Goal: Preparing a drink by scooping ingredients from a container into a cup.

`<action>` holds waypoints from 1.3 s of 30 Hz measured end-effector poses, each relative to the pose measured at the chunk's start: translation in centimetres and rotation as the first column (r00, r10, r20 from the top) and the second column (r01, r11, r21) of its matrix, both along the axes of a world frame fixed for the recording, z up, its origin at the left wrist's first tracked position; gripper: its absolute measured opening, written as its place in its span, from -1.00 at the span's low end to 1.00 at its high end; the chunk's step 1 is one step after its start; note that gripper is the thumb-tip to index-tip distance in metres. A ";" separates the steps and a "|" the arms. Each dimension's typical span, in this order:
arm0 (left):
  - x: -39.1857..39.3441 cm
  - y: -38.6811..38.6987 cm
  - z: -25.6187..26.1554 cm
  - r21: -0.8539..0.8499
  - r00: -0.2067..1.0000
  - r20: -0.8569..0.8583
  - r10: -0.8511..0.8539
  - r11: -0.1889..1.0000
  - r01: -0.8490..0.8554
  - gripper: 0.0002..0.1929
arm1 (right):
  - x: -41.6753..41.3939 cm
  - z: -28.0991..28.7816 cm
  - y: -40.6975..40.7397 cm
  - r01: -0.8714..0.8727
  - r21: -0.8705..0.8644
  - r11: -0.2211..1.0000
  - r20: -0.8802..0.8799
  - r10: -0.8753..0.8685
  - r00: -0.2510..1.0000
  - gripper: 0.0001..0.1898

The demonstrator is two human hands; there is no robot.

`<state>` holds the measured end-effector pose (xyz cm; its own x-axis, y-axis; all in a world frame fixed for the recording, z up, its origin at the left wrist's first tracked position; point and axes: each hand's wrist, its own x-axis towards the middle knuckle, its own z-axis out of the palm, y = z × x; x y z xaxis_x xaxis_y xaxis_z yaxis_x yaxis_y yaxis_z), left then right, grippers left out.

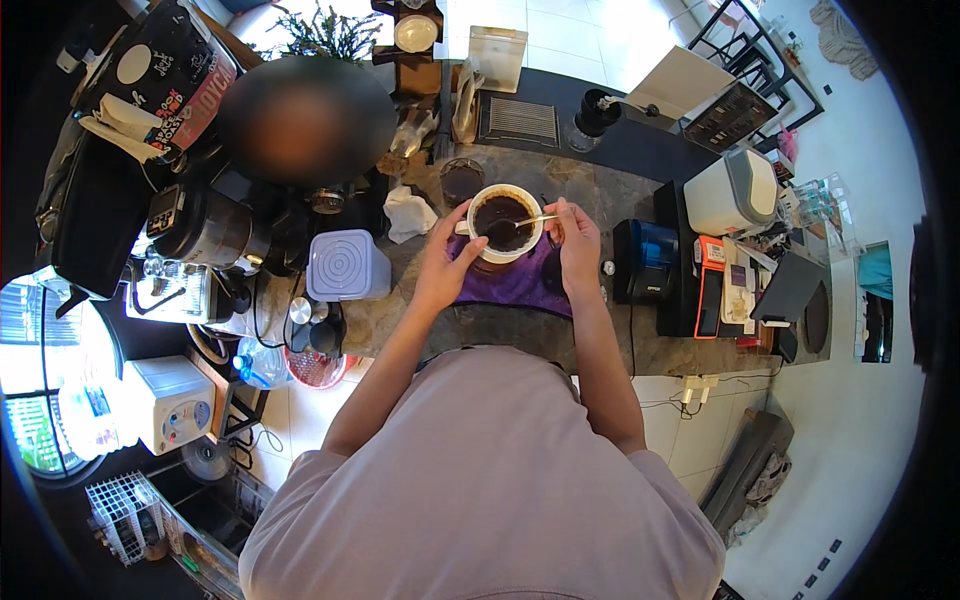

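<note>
A white cup (474, 196) of dark brown liquid (501, 216) is tilted a little towards me above the counter. My left hand (448, 262) grips it from the left, thumb near the rim and fingers along the side by its handle. Between the fingertips of my right hand (576, 241) is a metal spoon (531, 220), whose bowl end dips into the liquid. Brown residue marks the cup's inner wall. Below the cup lies a purple cloth (510, 291). Just beyond it stands a glass (462, 180) with dark contents.
Left of my hands are a crumpled white cloth (409, 214), a lidded plastic container (348, 264) and a coffee grinder (210, 225). To the right sits a black-and-blue device (646, 262). A drip tray (519, 122) lies across the counter. A person's blurred head (304, 124) is at upper left.
</note>
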<state>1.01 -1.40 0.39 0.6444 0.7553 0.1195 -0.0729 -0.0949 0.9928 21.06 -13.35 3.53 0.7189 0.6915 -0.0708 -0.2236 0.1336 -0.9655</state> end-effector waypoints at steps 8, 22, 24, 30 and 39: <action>-0.1 0.0 0.2 0.011 1.000 -0.015 -0.008 1.000 0.008 -0.33 | 0.7 2.1 1.6 -0.089 0.013 0.996 0.265 0.083 0.961 -0.66; -0.1 -0.1 0.2 0.007 1.000 0.007 -0.005 1.000 0.005 -0.31 | 1.3 4.7 1.7 -0.101 -0.208 0.973 0.823 0.230 0.520 -0.80; -0.2 -0.1 0.4 0.008 1.000 -0.010 -0.007 1.000 0.008 -0.32 | 0.7 4.5 1.6 -0.133 -0.212 0.968 0.838 0.250 0.485 -0.82; -0.2 -0.1 0.4 0.013 1.000 0.003 -0.002 1.000 0.002 -0.32 | -1.1 5.0 2.6 -0.233 -0.126 0.964 0.889 0.214 0.405 -0.86; -0.1 0.1 -0.1 0.028 1.000 -0.012 -0.003 1.000 0.003 -0.31 | 1.4 3.6 2.9 -0.158 -0.179 0.971 0.872 0.231 0.431 -0.85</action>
<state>0.93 -1.30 0.26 0.6482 0.7499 0.1326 -0.0614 -0.1221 0.9906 22.46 -10.42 7.15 0.2632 0.8420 0.4710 0.7404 0.1367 -0.6581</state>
